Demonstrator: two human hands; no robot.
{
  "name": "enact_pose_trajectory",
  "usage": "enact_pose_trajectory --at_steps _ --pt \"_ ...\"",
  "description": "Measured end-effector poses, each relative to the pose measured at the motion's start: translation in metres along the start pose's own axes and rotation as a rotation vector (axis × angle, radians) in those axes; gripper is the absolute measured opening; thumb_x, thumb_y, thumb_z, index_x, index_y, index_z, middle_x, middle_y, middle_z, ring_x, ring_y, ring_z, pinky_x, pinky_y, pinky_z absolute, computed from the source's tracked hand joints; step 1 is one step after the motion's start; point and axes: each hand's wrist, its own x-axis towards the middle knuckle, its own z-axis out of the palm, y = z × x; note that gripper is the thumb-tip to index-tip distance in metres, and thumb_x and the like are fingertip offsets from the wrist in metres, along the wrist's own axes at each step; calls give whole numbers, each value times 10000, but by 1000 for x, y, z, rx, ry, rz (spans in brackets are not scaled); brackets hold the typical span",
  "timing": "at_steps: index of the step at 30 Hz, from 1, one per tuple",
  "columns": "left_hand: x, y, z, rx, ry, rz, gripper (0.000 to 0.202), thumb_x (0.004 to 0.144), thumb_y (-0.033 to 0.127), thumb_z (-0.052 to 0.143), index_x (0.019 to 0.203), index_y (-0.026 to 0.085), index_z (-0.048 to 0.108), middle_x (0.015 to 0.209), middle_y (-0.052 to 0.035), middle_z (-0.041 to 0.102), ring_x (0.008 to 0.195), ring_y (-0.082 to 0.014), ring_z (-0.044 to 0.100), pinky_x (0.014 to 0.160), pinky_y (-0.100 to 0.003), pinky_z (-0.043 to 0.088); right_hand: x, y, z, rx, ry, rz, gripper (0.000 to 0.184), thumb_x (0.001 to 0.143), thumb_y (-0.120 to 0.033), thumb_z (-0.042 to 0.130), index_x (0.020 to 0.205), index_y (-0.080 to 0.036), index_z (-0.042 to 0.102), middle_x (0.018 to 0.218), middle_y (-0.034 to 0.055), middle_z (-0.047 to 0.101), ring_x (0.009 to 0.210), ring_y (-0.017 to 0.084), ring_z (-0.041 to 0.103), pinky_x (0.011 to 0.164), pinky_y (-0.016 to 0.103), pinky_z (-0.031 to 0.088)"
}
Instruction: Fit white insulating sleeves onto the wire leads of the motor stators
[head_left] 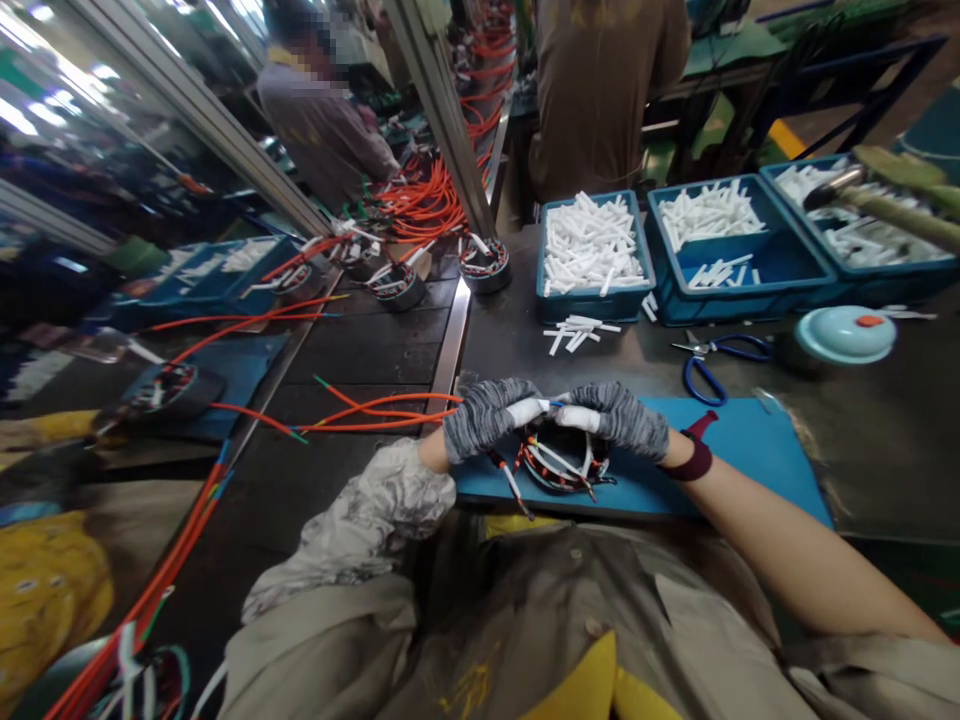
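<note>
A round wire-wound part (559, 465), which looks like a motor stator, rests on the blue mat (750, 455) in front of me. White sleeved and orange-marked leads loop over its top. My left hand (487, 418), in a grey knit glove with white-wrapped fingertips, is closed at its far rim. Opposite it, my right hand (626, 420), gloved the same way, is closed too. The fingertips nearly meet on a thin wire with a bit of blue showing between them. Orange cables (375, 415) run out to the left from beneath my left hand.
Blue bins (596, 308) of short white sleeves stand behind the mat, with loose sleeves (577, 330) in front. Blue-handled cutters (705, 375) lie near a light-blue lidded container (845, 335). More stators (484, 265) sit by a metal post and rail. Co-workers are at the left and back.
</note>
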Motion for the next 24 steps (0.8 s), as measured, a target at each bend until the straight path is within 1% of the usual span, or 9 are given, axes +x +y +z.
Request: enact_pose_trajectory --at_steps 3,6,9,12,16,18,20,22,24 --pt "0 5 0 -22 -12 -11 301 967 395 489 879 167 666 854 -36 690 840 -174 657 823 -307 529 -1 4 5 -70 35 -65 404 953 -539 602 1103 -218 795 980 40 807 883 195 730 815 291 559" --pt "2 7 -3 -69 -66 -29 302 962 398 489 851 176 661 837 -28 689 838 -178 651 831 -322 532 -4 4 8 -344 118 -122 393 999 -515 543 1152 -241 780 1019 60 809 883 208 743 827 308 555" --pt "4 6 -2 -172 -84 -59 310 946 423 510 828 177 659 839 -26 691 853 -186 657 879 -347 536 -8 1 10 -562 191 -118 382 1019 -489 516 1191 -251 761 1064 78 806 917 228 753 828 314 556" --pt "4 3 3 -263 -87 -81 308 925 430 535 794 179 654 811 -29 689 844 -195 661 892 -365 542 -10 0 12 -604 200 -132 407 1046 -486 454 1149 -247 767 1046 73 809 905 222 755 804 301 550" --pt "0 2 5 -276 -89 -90 344 937 448 515 797 162 645 809 -46 691 804 -197 661 800 -348 551 -9 0 13 -611 179 -153 465 1067 -499 387 1066 -236 771 990 69 806 857 204 741 740 284 510" --pt "-2 1 3 -133 -82 -60 371 961 464 491 845 155 661 824 -51 697 794 -189 660 768 -321 539 -8 -4 15 -714 139 -132 464 1067 -482 389 1020 -218 767 928 79 796 819 209 727 706 290 478" --pt "-2 1 0 119 -86 -7 384 988 464 468 945 156 693 885 -60 722 837 -190 675 800 -311 531 -5 -12 18 -883 74 -68 430 1055 -451 430 967 -193 763 853 97 777 774 228 709 677 310 446" --pt "1 2 -3 403 -128 32 398 1017 451 443 1065 159 708 986 -81 750 916 -210 700 859 -329 529 -2 -22 21 -1031 -11 21 373 1037 -404 481 945 -176 761 803 111 759 746 246 696 657 323 424" --pt "7 4 -4 644 -206 43 417 1039 443 420 1124 157 711 1053 -103 760 956 -231 716 871 -346 533 -2 -30 23 -1092 -66 85 329 1033 -350 492 986 -169 762 804 116 754 740 248 692 653 325 424"
